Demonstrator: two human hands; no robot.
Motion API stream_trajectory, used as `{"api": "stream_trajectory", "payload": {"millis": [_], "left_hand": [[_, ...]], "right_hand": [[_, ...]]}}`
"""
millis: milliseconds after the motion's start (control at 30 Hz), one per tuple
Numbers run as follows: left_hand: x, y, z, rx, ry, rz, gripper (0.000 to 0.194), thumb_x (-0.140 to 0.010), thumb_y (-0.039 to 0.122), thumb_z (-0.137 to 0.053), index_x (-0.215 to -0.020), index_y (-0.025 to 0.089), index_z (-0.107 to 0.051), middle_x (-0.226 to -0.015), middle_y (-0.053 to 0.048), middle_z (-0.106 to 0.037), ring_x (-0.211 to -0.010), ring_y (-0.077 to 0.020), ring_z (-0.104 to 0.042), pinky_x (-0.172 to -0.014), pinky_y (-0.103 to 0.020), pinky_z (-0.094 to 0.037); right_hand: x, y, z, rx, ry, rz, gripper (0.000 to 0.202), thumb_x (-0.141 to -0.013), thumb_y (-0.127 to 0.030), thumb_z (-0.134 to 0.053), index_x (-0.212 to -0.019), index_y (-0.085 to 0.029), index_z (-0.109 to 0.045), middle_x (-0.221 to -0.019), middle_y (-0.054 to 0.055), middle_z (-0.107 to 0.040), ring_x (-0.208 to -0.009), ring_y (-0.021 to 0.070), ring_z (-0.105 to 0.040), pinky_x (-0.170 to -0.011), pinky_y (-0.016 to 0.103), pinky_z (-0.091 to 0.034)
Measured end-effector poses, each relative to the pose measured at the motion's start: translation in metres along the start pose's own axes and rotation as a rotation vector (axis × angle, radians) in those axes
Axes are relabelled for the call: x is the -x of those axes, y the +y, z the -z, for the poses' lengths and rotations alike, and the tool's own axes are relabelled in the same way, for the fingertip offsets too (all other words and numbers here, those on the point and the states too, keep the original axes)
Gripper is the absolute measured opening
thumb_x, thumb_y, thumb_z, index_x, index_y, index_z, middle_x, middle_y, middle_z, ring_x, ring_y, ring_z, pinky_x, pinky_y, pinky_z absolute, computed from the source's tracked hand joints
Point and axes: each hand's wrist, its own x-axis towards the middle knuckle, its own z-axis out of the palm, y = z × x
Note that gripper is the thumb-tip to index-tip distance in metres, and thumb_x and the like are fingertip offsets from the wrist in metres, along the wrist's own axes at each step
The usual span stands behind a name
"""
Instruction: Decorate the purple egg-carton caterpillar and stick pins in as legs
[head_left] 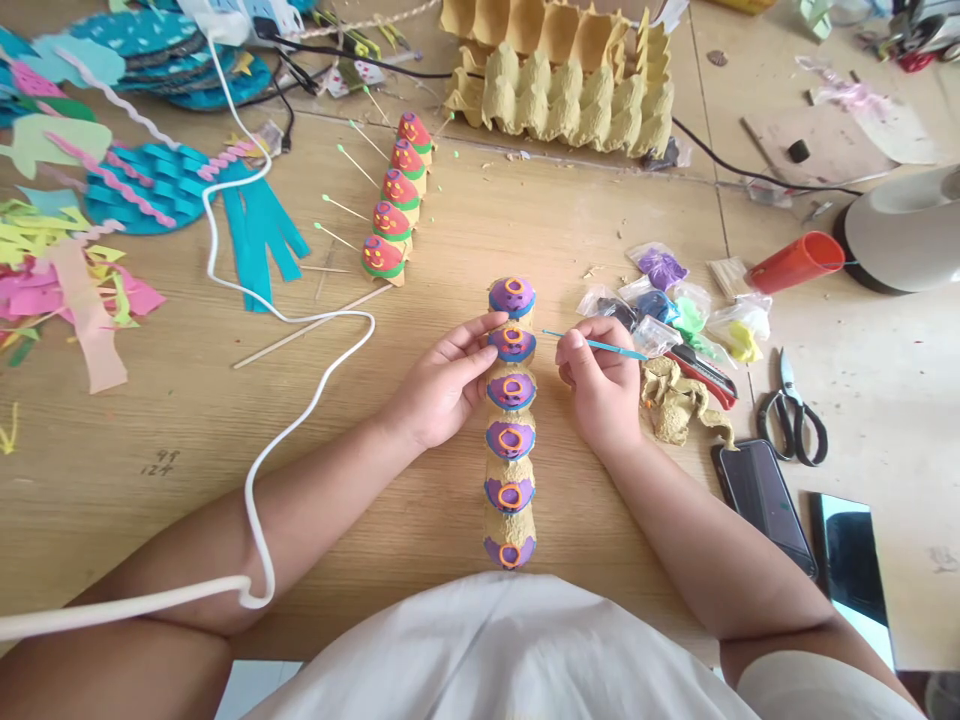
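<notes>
A white shirt front (487, 660) lies nearest, just short of the near end of a purple-domed egg-carton strip (511, 470), which runs away from it on the wooden table. The strip's 6 domes each carry 1 orange ring; the dark specks below some rings seem to be small clay pieces, too tiny to be sure. Right of the strip's near half are 2 smartphones (763, 500) and black-handled scissors (792, 412). The left hand (450, 385) holds the strip's left side at the 2nd dome from the far end, thumb and fingers narrowly set. Just right of the strip, the right hand (604, 385) pinches a slim blue tool (619, 349), its tip apart from that dome. Beyond the strip's far end, leftward, stand 5 red-and-green domes (391, 220); farther back, a yellow egg carton (577, 105).
</notes>
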Motion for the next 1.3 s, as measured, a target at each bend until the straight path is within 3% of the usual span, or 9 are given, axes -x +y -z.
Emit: {"api": "stream_trajectory", "payload": {"millis": [167, 333, 667, 767, 900, 1033, 1133, 1300], "left_hand": [[0.001, 0.001, -0.001, -0.019, -0.004, -0.007, 0.031, -0.086, 0.015, -0.075, -0.115, 0.026, -0.074, -0.107, 0.000, -0.078, -0.092, -0.0120, -0.074, -0.074, -0.020, -0.059], [0.002, 0.003, -0.003, -0.002, -0.004, -0.006, 0.031, -0.086, 0.015, -0.075, -0.115, 0.026, -0.074, -0.103, 0.000, -0.078, -0.087, -0.0109, -0.073, -0.073, -0.020, -0.058], [0.001, -0.001, 0.002, -0.099, -0.013, -0.058, 0.033, -0.088, 0.021, -0.074, -0.120, 0.029, -0.072, -0.113, -0.001, -0.077, -0.096, -0.0140, -0.072, -0.078, -0.024, -0.058], [0.003, -0.003, 0.003, -0.259, -0.017, -0.143, 0.037, -0.092, 0.027, -0.071, -0.128, 0.029, -0.070, -0.123, -0.003, -0.075, -0.112, -0.0193, -0.070, -0.095, -0.032, -0.057], [0.011, -0.002, 0.002, -0.695, -0.029, -0.432, 0.038, -0.100, 0.030, -0.059, -0.137, 0.027, -0.067, -0.144, -0.005, -0.066, -0.137, -0.0224, -0.057, -0.121, -0.037, -0.039], [0.017, 0.002, 0.003, -1.149, -0.049, -0.683, 0.044, -0.105, 0.025, -0.043, -0.146, 0.030, -0.059, -0.134, -0.007, -0.070, -0.124, -0.0226, -0.060, -0.115, -0.040, -0.041], [0.017, 0.004, 0.004, -1.412, 0.040, -0.802, 0.043, -0.104, 0.021, -0.045, -0.142, 0.030, -0.063, -0.115, -0.008, -0.069, -0.110, -0.0231, -0.060, -0.108, -0.043, -0.042], [0.013, 0.003, 0.006, -1.527, 0.102, -0.828, 0.039, -0.103, 0.017, -0.045, -0.134, 0.025, -0.067, -0.113, -0.009, -0.066, -0.108, -0.0230, -0.058, -0.102, -0.041, -0.042]], "right_hand": [[0.003, -0.004, -0.002, 0.052, -0.052, 0.001, 0.031, -0.092, -0.050, -0.072, -0.086, -0.024, -0.057, -0.076, -0.001, -0.064, -0.059, 0.0108, -0.049, -0.055, 0.025, -0.039], [0.004, -0.002, 0.000, 0.054, -0.019, -0.020, 0.033, -0.094, -0.054, -0.069, -0.089, -0.025, -0.055, -0.080, 0.000, -0.071, -0.052, 0.0098, -0.043, -0.054, 0.025, -0.038], [0.002, -0.005, -0.003, 0.070, -0.021, -0.058, 0.036, -0.095, -0.056, -0.065, -0.086, -0.024, -0.051, -0.078, 0.001, -0.072, -0.053, 0.0107, -0.046, -0.055, 0.026, -0.038], [0.001, -0.004, -0.002, 0.088, -0.017, -0.070, 0.039, -0.094, -0.060, -0.064, -0.086, -0.024, -0.050, -0.083, 0.002, -0.074, -0.053, 0.0107, -0.044, -0.054, 0.026, -0.037], [0.002, -0.003, -0.001, 0.098, -0.011, -0.075, 0.039, -0.094, -0.061, -0.064, -0.087, -0.024, -0.051, -0.084, 0.002, -0.074, -0.053, 0.0105, -0.043, -0.055, 0.026, -0.038], [0.003, -0.004, 0.000, 0.109, -0.045, -0.070, 0.037, -0.095, -0.058, -0.064, -0.087, -0.023, -0.053, -0.082, 0.002, -0.072, -0.055, 0.0107, -0.043, -0.055, 0.026, -0.036], [0.003, -0.005, 0.001, 0.132, -0.052, -0.060, 0.037, -0.096, -0.058, -0.063, -0.087, -0.023, -0.053, -0.079, 0.001, -0.070, -0.055, 0.0106, -0.043, -0.055, 0.026, -0.036], [0.001, -0.006, 0.003, 0.270, -0.079, -0.020, 0.036, -0.097, -0.057, -0.062, -0.084, -0.023, -0.056, -0.069, -0.002, -0.061, -0.056, 0.0119, -0.045, -0.053, 0.026, -0.034]]}}
